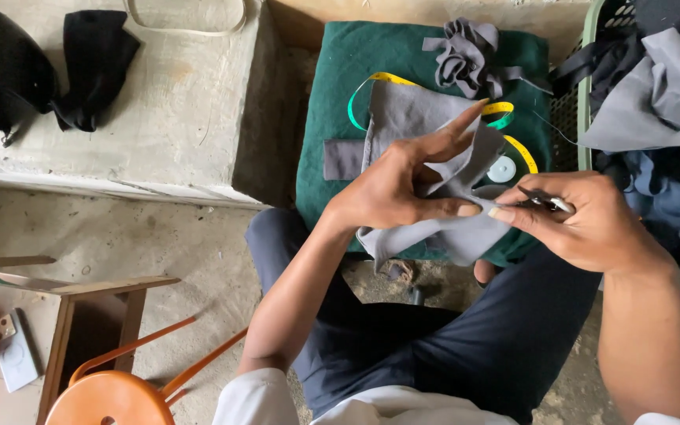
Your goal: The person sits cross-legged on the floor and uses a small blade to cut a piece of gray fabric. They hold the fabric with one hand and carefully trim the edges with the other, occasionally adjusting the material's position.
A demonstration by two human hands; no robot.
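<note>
Left hand point(403, 185) pinched a grey, roughly rectangular piece of woven fabric point(434, 157), thumb and middle finger pressed together on a fold, index finger stretched out straight toward upper right. Fabric's long axis ran from lower left, below the pinch, up to upper right past the index tip; lower edge drooped under the hand toward the knees, upper part lay back against the cloth behind it.

Right hand point(584, 224) sat just right of that pinch, fingers closed on a small dark slim tool with a pale tip point(546, 201) (needle or clipper, couldn't tell which). Tool lay nearly level, tip pointing left toward the pinch and almost touching the fabric edge.

Behind the grip: dark green cloth-covered cushion point(332, 118) carrying the fabric's upper part. Yellow-green measuring tape point(371, 83) curled out from under the fabric above the pinch. Small white round disc point(502, 168) just above the right fingertips. Bundle of grey fabric strips point(466, 55) further up. Green plastic basket point(588, 71) of grey and dark cloth right of the right hand. Black cloth point(92, 63) on a concrete ledge point(182, 118) well left. Orange metal stool point(112, 397) low left, well apart.
</note>
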